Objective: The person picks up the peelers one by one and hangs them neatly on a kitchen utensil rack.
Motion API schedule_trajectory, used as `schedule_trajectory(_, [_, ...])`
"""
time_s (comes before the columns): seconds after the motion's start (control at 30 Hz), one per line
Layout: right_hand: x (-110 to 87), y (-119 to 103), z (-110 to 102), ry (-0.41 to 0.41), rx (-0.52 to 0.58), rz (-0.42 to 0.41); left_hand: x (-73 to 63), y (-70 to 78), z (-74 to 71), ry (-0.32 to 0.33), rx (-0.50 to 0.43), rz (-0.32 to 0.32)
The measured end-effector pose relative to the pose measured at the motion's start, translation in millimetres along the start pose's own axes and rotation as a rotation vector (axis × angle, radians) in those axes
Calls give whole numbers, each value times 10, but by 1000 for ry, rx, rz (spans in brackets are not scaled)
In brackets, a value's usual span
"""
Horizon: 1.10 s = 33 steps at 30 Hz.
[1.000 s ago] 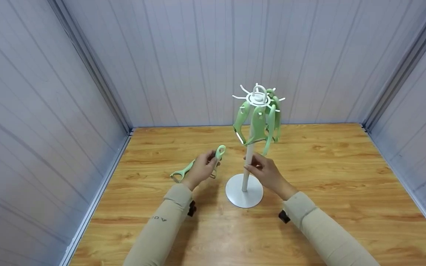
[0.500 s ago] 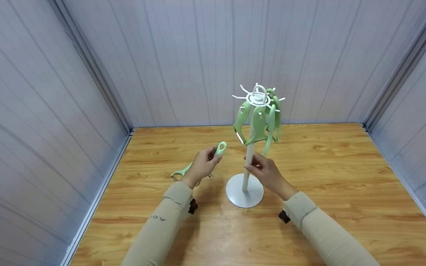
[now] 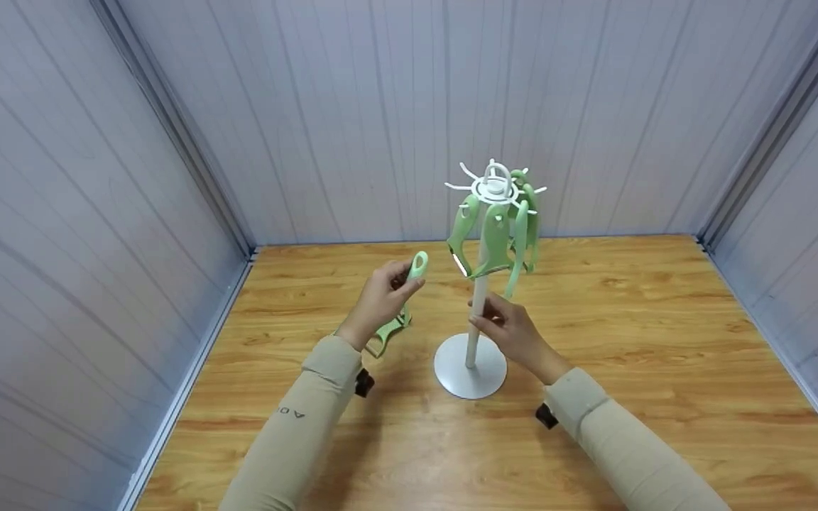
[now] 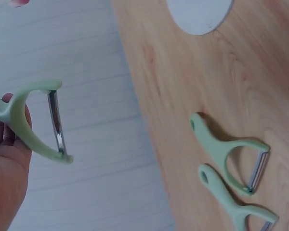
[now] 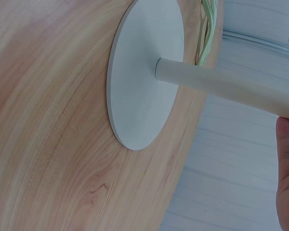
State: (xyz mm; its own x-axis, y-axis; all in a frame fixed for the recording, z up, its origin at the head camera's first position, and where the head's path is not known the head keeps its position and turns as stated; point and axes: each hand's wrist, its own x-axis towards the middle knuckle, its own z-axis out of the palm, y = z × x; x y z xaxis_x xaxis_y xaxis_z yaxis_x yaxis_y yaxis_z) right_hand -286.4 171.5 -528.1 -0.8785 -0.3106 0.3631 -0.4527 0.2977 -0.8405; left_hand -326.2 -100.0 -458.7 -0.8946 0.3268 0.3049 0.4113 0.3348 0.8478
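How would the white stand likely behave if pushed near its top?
The stand is probably stiff; its pole looks straight. It could tip, being tall with peelers hung high. Its wide flat base should resist small nudges.

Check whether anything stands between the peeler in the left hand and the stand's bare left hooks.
Nothing visible does; in the head view, a hanging peeler sits just right of the straight line from held peeler to hooks.
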Motion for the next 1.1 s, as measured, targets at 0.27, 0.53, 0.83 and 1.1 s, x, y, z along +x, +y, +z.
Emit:
schedule_trajectory(0.27, [-17, -4, 0, -4, 19, 24, 30, 230, -116, 32, 36, 67])
schedule_trajectory(0.53, [-10, -14, -4, 1, 6, -9, 94, 519, -189, 35, 26, 174])
schedule_trajectory(0.83, [11, -11, 1, -3, 4, -15, 164, 727, -275, 106, -14, 255])
schedule_trajectory(1.1, [2, 4, 5, -2, 7, -6, 188, 894, -322, 117, -22, 335])
